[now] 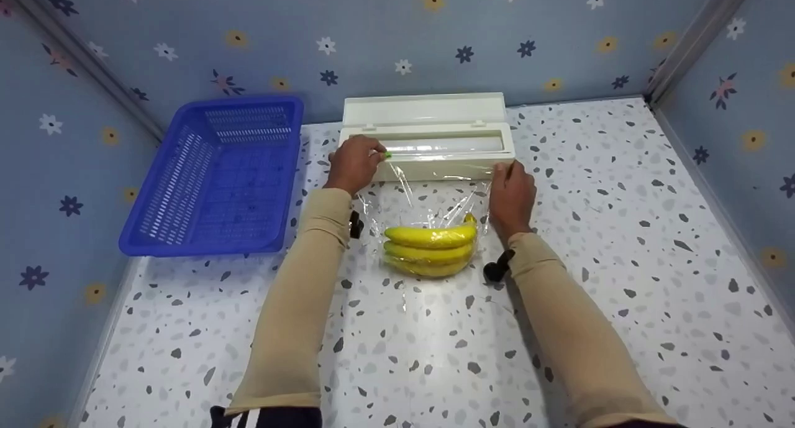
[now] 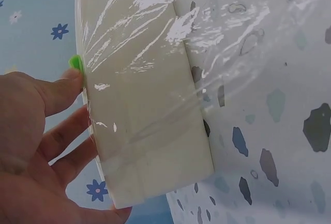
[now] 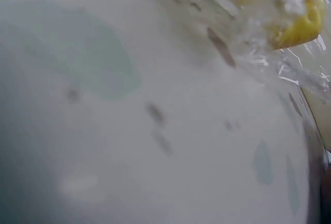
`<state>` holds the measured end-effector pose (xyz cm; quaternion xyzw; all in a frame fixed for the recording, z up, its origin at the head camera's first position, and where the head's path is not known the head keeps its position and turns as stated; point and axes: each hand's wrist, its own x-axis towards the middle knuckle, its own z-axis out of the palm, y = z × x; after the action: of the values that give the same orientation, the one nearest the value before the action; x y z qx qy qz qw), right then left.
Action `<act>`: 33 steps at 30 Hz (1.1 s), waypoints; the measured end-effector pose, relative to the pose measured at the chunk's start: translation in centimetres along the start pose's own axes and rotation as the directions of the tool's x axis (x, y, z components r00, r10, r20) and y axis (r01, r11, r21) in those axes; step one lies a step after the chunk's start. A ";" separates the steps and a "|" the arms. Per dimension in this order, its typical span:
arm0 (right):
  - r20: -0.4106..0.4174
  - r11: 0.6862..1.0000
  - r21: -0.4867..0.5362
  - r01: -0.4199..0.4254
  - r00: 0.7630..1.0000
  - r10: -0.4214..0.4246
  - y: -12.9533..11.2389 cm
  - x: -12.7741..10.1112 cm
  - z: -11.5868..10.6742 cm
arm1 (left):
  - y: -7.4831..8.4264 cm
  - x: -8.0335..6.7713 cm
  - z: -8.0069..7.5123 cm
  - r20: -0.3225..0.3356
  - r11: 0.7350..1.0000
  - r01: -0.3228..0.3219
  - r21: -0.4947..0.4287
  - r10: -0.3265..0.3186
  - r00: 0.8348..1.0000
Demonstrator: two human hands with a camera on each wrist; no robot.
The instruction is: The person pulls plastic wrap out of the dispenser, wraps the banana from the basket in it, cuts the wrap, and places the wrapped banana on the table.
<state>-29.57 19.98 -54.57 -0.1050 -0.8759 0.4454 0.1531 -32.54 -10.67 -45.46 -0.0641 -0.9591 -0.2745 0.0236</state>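
A cream cling film dispenser (image 1: 428, 143) lies open at the back of the table, its lid folded back. A clear film sheet (image 1: 428, 198) runs from it toward me over a bunch of yellow bananas (image 1: 430, 249). My left hand (image 1: 354, 164) is at the dispenser's left end. In the left wrist view its fingers (image 2: 67, 131) lie fairly straight against the dispenser (image 2: 150, 131), the top fingertip touching the green slider (image 2: 76, 63). My right hand (image 1: 512, 195) rests at the film's right edge, fingers reaching the dispenser's right front corner. The right wrist view is blurred, showing tabletop and a bit of banana (image 3: 302, 25).
A blue plastic basket (image 1: 217, 176) sits tilted against the left wall, holding nothing visible. Flowered blue walls close in the speckled white table (image 1: 621, 241) on the left, back and right.
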 end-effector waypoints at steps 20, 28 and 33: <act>-0.003 1.000 0.015 0.002 1.000 -0.002 0.3 0.0 0.3 | -1.1 -0.1 -1.4 0.074 1.000 -0.015 -0.004 0.015 0.997; -0.001 0.999 0.036 -0.006 1.000 0.006 -0.1 0.0 0.1 | -1.4 -0.3 -1.4 0.068 1.000 -0.015 -0.019 0.016 0.998; 0.007 1.000 0.024 -0.013 1.000 0.013 -0.1 0.0 0.1 | -1.8 -0.7 -0.4 -0.011 1.000 0.002 -0.026 -0.002 1.000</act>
<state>-29.62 19.88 -54.56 -0.1073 -0.8702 0.4572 0.1487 -32.11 -12.46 -46.13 -0.0619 -0.9554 -0.2873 0.0280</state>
